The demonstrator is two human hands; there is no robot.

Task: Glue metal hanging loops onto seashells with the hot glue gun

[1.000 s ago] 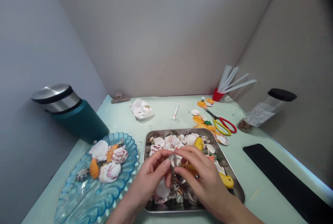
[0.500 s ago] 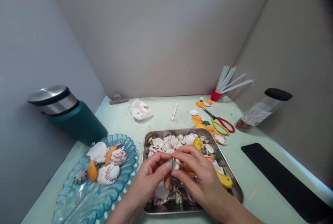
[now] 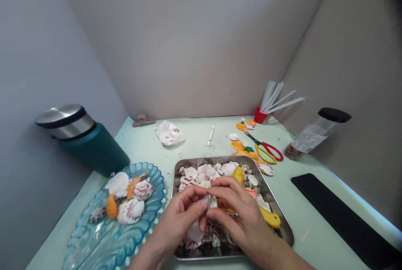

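Observation:
Over the metal tray (image 3: pixel 284 219), my left hand (image 3: pixel 185 211) pinches a small shiny grey-white piece (image 3: pixel 211 201) between thumb and fingers. My right hand (image 3: pixel 243 209) meets it from the other side, its thumb and fingertips closed on the same piece. Fingers cover much of it, so its kind cannot be made out. Around and beneath both hands lie several seashells (image 3: pixel 206 171) and small snail-like shells in the tray. A yellow-handled tool (image 3: pixel 270 218) lies partly hidden under my right hand, and another yellow item (image 3: pixel 238 174) is just beyond the fingers.
On the left, a blue scalloped dish (image 3: pixel 141 228) holds shells, with a green bottle (image 3: pixel 94 148) behind it. Scissors (image 3: pixel 266 151), orange shell pieces (image 3: pixel 241 148), a red cup of white sticks (image 3: pixel 260 115), a black-lidded jar (image 3: pixel 309 136) and a black strip (image 3: pixel 339 215) are right. A crumpled packet (image 3: pixel 169 133) and white pen (image 3: pixel 210 136) lie behind.
My right index finger has drawn slightly away from the left fingertips, showing a little more of the small piece. Both hands stay almost in place over the tray.

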